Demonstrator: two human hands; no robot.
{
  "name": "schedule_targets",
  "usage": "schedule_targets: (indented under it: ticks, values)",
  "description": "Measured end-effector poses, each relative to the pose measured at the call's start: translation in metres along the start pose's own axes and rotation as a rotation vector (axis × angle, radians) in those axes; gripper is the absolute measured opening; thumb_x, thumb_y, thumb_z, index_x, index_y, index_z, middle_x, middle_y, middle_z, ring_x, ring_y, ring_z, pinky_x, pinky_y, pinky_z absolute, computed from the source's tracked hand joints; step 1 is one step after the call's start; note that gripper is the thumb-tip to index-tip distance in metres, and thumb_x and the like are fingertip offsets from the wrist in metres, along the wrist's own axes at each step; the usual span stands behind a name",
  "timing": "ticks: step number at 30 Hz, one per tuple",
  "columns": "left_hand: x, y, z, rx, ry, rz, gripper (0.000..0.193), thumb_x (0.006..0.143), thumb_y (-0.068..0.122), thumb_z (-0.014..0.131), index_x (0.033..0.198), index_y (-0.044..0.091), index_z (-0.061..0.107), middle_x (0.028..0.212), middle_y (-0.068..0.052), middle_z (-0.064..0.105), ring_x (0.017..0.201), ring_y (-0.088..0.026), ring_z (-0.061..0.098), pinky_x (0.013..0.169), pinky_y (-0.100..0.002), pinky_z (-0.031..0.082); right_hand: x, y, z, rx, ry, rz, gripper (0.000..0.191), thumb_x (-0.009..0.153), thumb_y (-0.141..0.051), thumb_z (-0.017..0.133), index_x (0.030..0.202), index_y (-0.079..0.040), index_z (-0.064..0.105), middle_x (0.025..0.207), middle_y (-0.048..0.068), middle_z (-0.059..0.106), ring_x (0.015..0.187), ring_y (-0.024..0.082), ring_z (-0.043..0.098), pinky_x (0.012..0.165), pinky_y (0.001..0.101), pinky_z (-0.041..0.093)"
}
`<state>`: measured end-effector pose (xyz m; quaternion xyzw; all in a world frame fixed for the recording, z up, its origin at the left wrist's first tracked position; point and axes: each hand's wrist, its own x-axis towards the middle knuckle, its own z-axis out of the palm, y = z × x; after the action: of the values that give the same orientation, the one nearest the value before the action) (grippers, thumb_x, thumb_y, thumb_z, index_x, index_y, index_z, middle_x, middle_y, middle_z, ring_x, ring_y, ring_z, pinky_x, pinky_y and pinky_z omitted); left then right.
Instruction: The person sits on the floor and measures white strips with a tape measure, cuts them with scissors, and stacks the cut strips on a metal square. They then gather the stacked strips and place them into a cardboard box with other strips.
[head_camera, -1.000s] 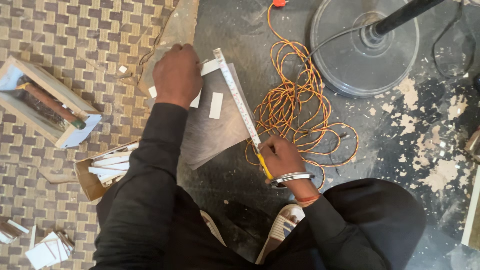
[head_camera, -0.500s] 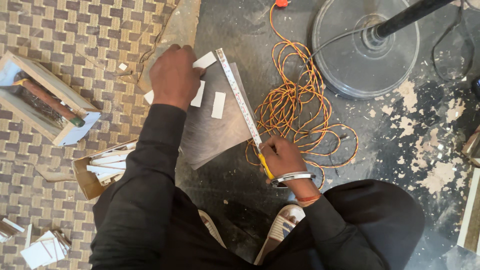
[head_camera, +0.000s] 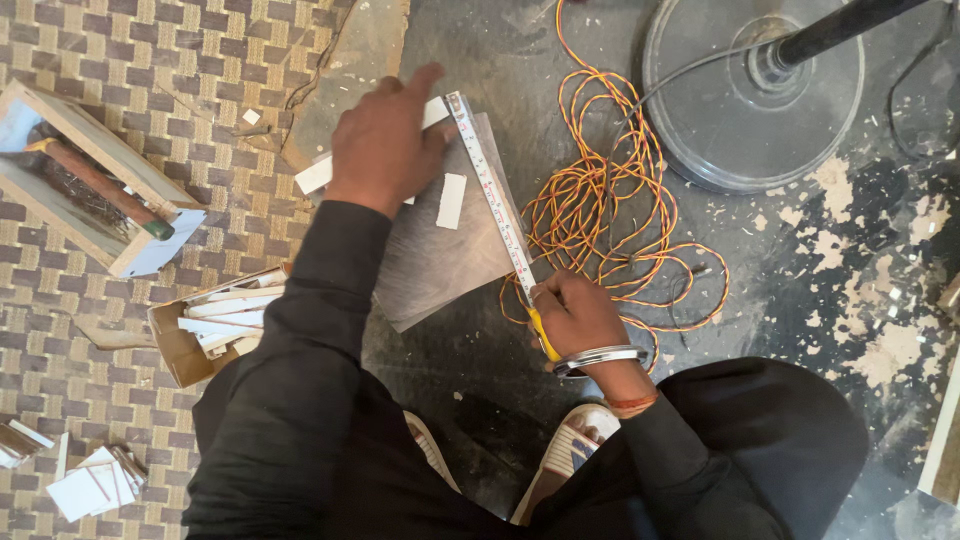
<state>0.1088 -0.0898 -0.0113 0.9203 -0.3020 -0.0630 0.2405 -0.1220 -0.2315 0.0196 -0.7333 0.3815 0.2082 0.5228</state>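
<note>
Dusty floor (head_camera: 480, 420), tape measure (head_camera: 492, 195) along panel (head_camera: 440, 265) edge, cord (head_camera: 610, 220) beside

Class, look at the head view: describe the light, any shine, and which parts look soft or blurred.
Head view: even, soft light with no hard shadows; a pale sheen on the round stand base; the left hand is slightly motion-blurred at the fingers; the right hand, tape measure and orange wire are fairly sharp.
</note>
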Motion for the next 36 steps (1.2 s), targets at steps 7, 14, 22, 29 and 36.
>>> schedule_targets:
  ticks: [7,14,22,29,36]
  values:
    - [-0.003,0.013,0.01,0.139,0.097,0.035,0.051,0.083,0.033,0.083,0.128,0.019,0.065,0.099,-0.012,0.068,0.095,-0.035,0.066,0.075,-0.052,0.047,-0.001,-0.001,-0.001,0.017,-0.016,-0.006,0.028,0.096,-0.022,0.055,0.09,0.004,0.064,0.064,0.012,0.069,0.05,0.021,0.07,0.039,0.0376,0.055]
    - [-0.002,0.016,0.015,0.172,0.109,0.009,0.05,0.08,0.034,0.086,0.124,0.02,0.068,0.097,-0.011,0.067,0.092,-0.034,0.065,0.074,-0.051,0.046,-0.001,-0.003,-0.001,0.017,-0.029,0.022,0.027,0.096,-0.022,0.055,0.091,0.003,0.064,0.065,0.012,0.069,0.049,0.021,0.07,0.039,0.037,0.055]
    - [-0.001,0.016,0.016,0.159,0.112,-0.001,0.048,0.079,0.033,0.087,0.122,0.02,0.069,0.099,-0.012,0.067,0.095,-0.034,0.065,0.075,-0.052,0.045,0.0,0.0,-0.004,0.029,-0.045,0.034,0.026,0.097,-0.023,0.056,0.095,0.002,0.063,0.068,0.01,0.07,0.052,0.019,0.069,0.04,0.0357,0.056]
    - [0.0,0.017,0.019,0.152,0.115,-0.025,0.049,0.078,0.033,0.087,0.121,0.02,0.069,0.101,-0.013,0.066,0.095,-0.036,0.064,0.078,-0.053,0.044,0.002,0.004,-0.005,0.057,-0.061,0.042,0.023,0.097,-0.023,0.056,0.096,-0.001,0.063,0.07,0.009,0.07,0.054,0.018,0.069,0.041,0.0348,0.055]
    - [-0.001,0.014,0.021,0.113,0.117,-0.006,0.049,0.078,0.031,0.087,0.122,0.019,0.069,0.102,-0.012,0.065,0.097,-0.035,0.063,0.078,-0.053,0.043,0.007,0.005,-0.005,0.101,-0.075,0.041,0.02,0.095,-0.021,0.056,0.096,-0.003,0.063,0.073,0.007,0.072,0.056,0.016,0.071,0.042,0.0337,0.056]
